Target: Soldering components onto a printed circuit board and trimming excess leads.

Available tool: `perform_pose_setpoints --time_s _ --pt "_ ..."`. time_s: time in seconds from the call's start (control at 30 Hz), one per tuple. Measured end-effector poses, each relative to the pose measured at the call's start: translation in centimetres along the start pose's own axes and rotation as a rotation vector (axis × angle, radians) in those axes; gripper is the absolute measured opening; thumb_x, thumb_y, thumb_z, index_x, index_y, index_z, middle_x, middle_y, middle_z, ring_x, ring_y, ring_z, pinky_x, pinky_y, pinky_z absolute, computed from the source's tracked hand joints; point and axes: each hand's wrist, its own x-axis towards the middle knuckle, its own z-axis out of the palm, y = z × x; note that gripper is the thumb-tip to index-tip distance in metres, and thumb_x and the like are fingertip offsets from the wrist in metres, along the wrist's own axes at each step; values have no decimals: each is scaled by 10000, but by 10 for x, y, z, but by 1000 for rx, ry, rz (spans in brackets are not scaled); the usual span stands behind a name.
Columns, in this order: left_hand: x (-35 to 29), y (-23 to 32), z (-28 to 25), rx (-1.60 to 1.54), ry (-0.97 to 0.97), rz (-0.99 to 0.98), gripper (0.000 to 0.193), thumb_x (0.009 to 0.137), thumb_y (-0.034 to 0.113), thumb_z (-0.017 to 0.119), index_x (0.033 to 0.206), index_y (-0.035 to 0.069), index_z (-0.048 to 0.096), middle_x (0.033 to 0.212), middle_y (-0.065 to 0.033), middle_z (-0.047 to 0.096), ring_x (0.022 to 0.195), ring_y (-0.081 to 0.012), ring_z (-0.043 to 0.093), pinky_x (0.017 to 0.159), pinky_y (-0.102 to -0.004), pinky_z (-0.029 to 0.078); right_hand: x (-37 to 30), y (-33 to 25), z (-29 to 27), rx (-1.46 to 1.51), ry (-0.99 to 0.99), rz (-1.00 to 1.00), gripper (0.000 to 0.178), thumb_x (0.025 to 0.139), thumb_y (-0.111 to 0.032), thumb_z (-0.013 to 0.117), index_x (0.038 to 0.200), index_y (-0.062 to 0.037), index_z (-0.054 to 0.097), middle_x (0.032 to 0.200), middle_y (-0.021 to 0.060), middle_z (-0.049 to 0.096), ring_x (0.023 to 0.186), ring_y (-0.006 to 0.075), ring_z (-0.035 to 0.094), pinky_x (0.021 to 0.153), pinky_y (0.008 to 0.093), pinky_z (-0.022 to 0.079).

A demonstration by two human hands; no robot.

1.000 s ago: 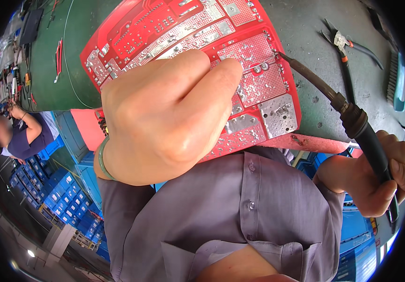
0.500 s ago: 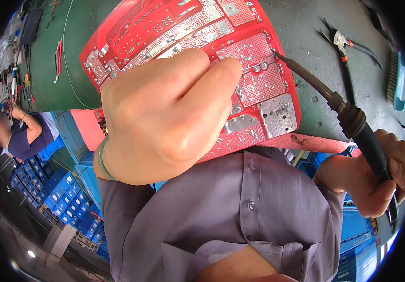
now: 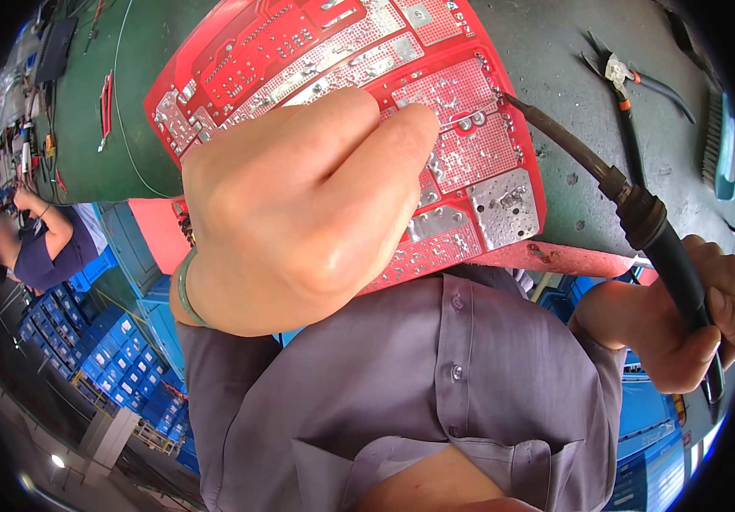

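A red circuit board [image 3: 517, 205] with silver solder patches and joints lies in front of me, its solder side up. My left hand [image 3: 299, 213] is closed over the board's near middle, a thin solder wire [image 3: 453, 126] running from its pinched fingers toward the board's right edge. The fingertips themselves are mostly hidden under the hand. At right, my right hand [image 3: 696, 316] wraps round the black handle of a soldering iron [image 3: 653, 235]. The iron's dark tip reaches to the joints along the board's right edge, close to the wire's end.
Right of the board lie cutting pliers [image 3: 619, 81] and a blue brush [image 3: 726, 154]. Red tweezers [image 3: 106, 111] and a thin loose wire [image 3: 127, 102] rest on the green tabletop [image 3: 154, 43]. Blue bins [image 3: 116, 350] and another person [image 3: 52, 235] are farther left.
The soldering iron's tip has shifted very slightly to the right at the board's edge. My left hand stays almost still. The other person has moved a little.
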Motion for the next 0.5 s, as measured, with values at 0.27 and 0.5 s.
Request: perform_pose_setpoints --time_s 0.27,0.5 --pt "1 2 2 -11 8 6 278 665 -172 650 908 -43 692 593 -57 449 447 -131 418 407 -272 310 6 -10 13 65 -147 112 295 849 -227 490 892 51 578 630 209 489 529 181 400 482 339 277" --pt "2 1 0 -11 -10 -4 286 664 -171 645 915 -43 692 599 -59 447 448 -135 426 409 -276 321 9 -11 10 59 -242 116 306 888 -239 478 938 47 573 638 194 483 529 173 397 480 337 271"
